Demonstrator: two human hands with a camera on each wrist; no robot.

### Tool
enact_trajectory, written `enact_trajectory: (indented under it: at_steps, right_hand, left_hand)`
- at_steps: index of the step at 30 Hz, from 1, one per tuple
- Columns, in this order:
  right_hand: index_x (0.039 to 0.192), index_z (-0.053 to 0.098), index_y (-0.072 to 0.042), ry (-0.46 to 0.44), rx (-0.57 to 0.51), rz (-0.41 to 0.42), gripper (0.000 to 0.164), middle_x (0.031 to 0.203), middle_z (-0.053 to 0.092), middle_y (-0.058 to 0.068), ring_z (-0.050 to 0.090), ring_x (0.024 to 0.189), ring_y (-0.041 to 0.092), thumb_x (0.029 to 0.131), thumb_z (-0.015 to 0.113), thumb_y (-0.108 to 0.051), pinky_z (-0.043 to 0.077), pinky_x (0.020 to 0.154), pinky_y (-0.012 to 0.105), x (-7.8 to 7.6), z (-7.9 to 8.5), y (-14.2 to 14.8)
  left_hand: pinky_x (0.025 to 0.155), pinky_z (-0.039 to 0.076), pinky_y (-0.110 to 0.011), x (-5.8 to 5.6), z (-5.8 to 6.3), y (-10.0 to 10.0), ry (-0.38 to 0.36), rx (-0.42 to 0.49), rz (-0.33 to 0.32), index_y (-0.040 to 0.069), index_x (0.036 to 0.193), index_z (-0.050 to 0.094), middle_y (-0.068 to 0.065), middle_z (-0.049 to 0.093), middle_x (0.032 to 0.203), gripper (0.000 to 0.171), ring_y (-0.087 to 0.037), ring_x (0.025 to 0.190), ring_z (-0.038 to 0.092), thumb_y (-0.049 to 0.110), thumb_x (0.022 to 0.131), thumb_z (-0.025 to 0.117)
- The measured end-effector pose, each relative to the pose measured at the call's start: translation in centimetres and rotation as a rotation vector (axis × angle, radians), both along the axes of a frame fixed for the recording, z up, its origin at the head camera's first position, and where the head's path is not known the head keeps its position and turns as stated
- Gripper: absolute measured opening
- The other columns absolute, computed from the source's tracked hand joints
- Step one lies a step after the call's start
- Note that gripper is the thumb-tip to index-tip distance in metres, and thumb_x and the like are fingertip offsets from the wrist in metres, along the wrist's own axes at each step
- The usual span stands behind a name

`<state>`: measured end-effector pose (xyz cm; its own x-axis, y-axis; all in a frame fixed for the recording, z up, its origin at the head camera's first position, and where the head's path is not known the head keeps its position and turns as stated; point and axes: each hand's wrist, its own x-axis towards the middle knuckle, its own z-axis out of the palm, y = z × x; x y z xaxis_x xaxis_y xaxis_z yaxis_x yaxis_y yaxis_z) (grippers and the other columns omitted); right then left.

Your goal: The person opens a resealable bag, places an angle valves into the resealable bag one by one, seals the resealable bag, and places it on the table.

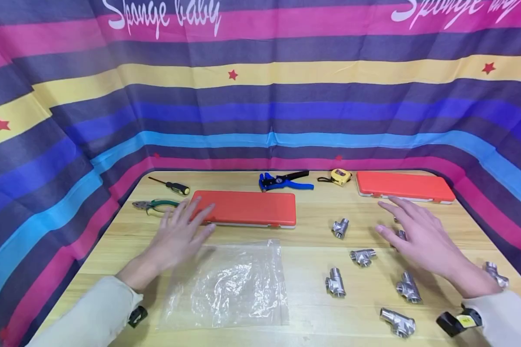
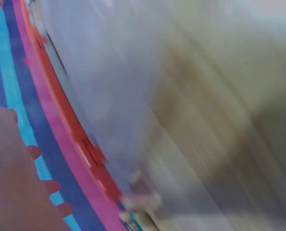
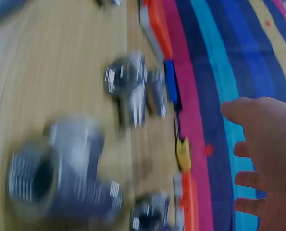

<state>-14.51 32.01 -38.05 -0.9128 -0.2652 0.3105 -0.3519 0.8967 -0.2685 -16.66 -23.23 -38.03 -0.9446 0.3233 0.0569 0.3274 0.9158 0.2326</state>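
My left hand (image 1: 176, 239) hovers with spread fingers over the near left corner of a red-lidded flat case (image 1: 252, 207) and the upper left of a clear plastic bag (image 1: 230, 289). Nothing is in its grasp. On the right, my right hand (image 1: 421, 238) is spread in the air above several metal tee pipe fittings, partly hiding two of them. Closer in lie a fitting (image 1: 363, 257), another fitting (image 1: 409, 287) and a third fitting (image 1: 398, 322). In the right wrist view a blurred tee fitting (image 3: 66, 173) looms large, away from the fingers.
A second red case (image 1: 404, 186) lies at the back right. Along the back are a yellow tape measure (image 1: 340, 177), blue-handled wire strippers (image 1: 284, 181) and a screwdriver (image 1: 171, 185). Green-handled pliers (image 1: 156, 206) lie beside the left hand. A striped cloth (image 1: 269, 111) hangs around the table.
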Motion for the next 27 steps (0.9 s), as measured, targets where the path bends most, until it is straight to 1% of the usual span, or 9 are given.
enact_trajectory:
  at_steps: [3, 6, 8, 10, 14, 17, 20, 24, 27]
  right_hand:
    - [0.156, 0.057, -0.011, 0.054, -0.021, 0.048, 0.061, 0.162, 0.05, 0.026, 0.047, 0.143, 0.059, 0.103, 0.075, -0.036, 0.034, 0.107, 0.085, 0.1, 0.5, -2.0]
    - [0.154, 0.059, -0.012, 0.057, -0.047, 0.088, 0.057, 0.161, 0.052, 0.023, 0.049, 0.144, 0.055, 0.104, 0.075, -0.033, 0.036, 0.108, 0.084, 0.4, 1.1, -4.0]
    - [0.154, 0.059, -0.014, 0.038, -0.064, 0.107, 0.055, 0.162, 0.053, 0.021, 0.048, 0.146, 0.052, 0.104, 0.074, -0.033, 0.036, 0.111, 0.084, 0.8, 1.4, -5.3]
    - [0.154, 0.06, -0.015, 0.021, -0.077, 0.128, 0.054, 0.162, 0.054, 0.019, 0.049, 0.147, 0.05, 0.105, 0.073, -0.033, 0.036, 0.113, 0.083, 1.1, 1.6, -6.6]
    - [0.153, 0.061, -0.016, 0.007, -0.092, 0.17, 0.052, 0.161, 0.057, 0.014, 0.053, 0.146, 0.045, 0.107, 0.071, -0.036, 0.039, 0.114, 0.08, 1.7, 1.6, -9.1]
    - [0.152, 0.062, -0.017, 0.013, -0.092, 0.208, 0.05, 0.159, 0.059, 0.011, 0.057, 0.144, 0.041, 0.107, 0.07, -0.037, 0.044, 0.114, 0.077, 2.0, 1.3, -10.6]
    - [0.151, 0.063, -0.018, 0.012, -0.093, 0.247, 0.049, 0.157, 0.061, 0.009, 0.059, 0.143, 0.038, 0.107, 0.07, -0.035, 0.045, 0.115, 0.075, 2.4, 0.9, -11.8]
    - [0.15, 0.064, -0.017, -0.005, -0.095, 0.3, 0.047, 0.154, 0.063, 0.007, 0.061, 0.142, 0.034, 0.106, 0.07, -0.035, 0.048, 0.116, 0.07, 2.8, 0.5, -13.2]
    - [0.148, 0.066, -0.018, -0.024, -0.096, 0.33, 0.044, 0.151, 0.066, 0.004, 0.063, 0.139, 0.03, 0.106, 0.071, -0.034, 0.053, 0.113, 0.065, 3.2, 0.3, -14.0]
  left_hand:
    - [0.132, 0.002, -0.076, 1.2, 0.1, 2.2, 0.021, 0.013, -0.091, 0.024, 0.174, 0.029, -0.012, 0.01, 0.184, 0.069, -0.048, 0.168, 0.008, 0.058, 0.116, 0.038]
    - [0.135, 0.007, -0.071, 2.6, 0.1, 4.3, 0.032, 0.001, -0.196, 0.023, 0.175, 0.025, -0.009, 0.011, 0.183, 0.071, -0.046, 0.168, 0.012, 0.059, 0.115, 0.04]
    - [0.136, 0.009, -0.066, 3.5, 0.0, 5.5, 0.017, -0.003, -0.264, 0.024, 0.176, 0.022, -0.007, 0.01, 0.184, 0.074, -0.043, 0.169, 0.013, 0.06, 0.114, 0.041]
    - [0.137, 0.01, -0.063, 4.3, -0.2, 6.5, -0.016, -0.007, -0.334, 0.024, 0.176, 0.018, -0.006, 0.009, 0.184, 0.077, -0.04, 0.17, 0.012, 0.062, 0.113, 0.041]
    - [0.138, 0.012, -0.058, 5.6, -0.7, 7.8, -0.135, -0.026, -0.434, 0.028, 0.177, 0.014, 0.001, 0.004, 0.185, 0.084, -0.035, 0.172, 0.005, 0.07, 0.11, 0.041]
    - [0.138, 0.012, -0.056, 6.2, -1.2, 8.2, -0.221, -0.07, -0.481, 0.029, 0.177, 0.013, 0.004, 0.0, 0.185, 0.092, -0.032, 0.172, -0.001, 0.078, 0.105, 0.041]
    - [0.139, 0.013, -0.055, 6.5, -1.7, 8.2, -0.282, -0.105, -0.506, 0.028, 0.177, 0.013, 0.003, -0.001, 0.185, 0.097, -0.031, 0.172, -0.003, 0.082, 0.103, 0.043]
    - [0.139, 0.016, -0.054, 6.6, -2.2, 7.8, -0.309, -0.126, -0.527, 0.027, 0.177, 0.015, 0.002, 0.001, 0.186, 0.092, -0.03, 0.172, 0.0, 0.078, 0.105, 0.042]
    - [0.139, 0.016, -0.054, 6.6, -2.4, 7.7, -0.287, -0.127, -0.546, 0.027, 0.177, 0.017, 0.002, 0.005, 0.185, 0.083, -0.029, 0.172, 0.004, 0.071, 0.11, 0.039]
